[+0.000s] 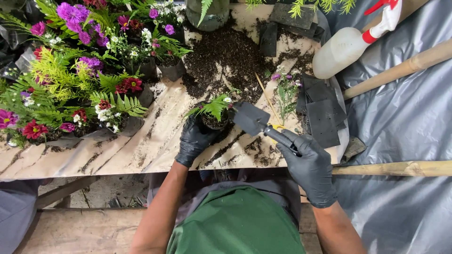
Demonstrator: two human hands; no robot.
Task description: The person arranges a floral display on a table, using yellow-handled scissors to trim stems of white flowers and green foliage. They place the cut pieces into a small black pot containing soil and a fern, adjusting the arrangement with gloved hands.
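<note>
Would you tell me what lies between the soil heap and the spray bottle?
In the head view, black square pieces lie between the soil heap and spray bottle.

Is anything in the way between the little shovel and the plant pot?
Nothing visible. The dark metal trowel blade, held by the right hand, sits right beside the small black fern pot that the left hand grips.

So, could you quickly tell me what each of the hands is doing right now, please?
Left hand: closed around the small pot with a fern.
Right hand: closed on the trowel handle.
</note>
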